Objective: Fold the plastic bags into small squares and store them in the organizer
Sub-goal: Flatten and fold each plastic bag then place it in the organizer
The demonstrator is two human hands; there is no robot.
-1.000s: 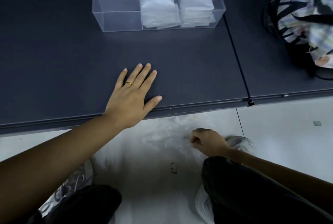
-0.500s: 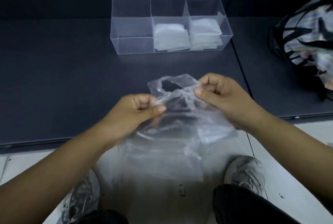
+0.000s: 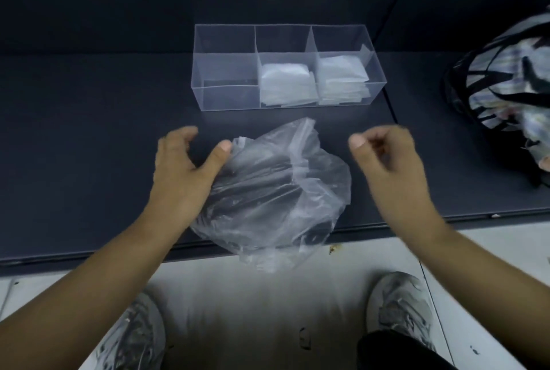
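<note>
Head view. Centre frame: plastic bag (image 3: 276, 188), crumpled on the dark shelf (image 3: 89, 146), long axis roughly top to bottom, lower end drooping over the front lip. Left hand (image 3: 181, 170) nearer, spread open, thumb touching the bag's upper-left edge, gripping nothing. Right hand (image 3: 387, 161) off to the right, apart, loosely curled, empty. Organizer (image 3: 285, 69) upper centre, straight beyond the bag; left compartment seemingly vacant.
</note>
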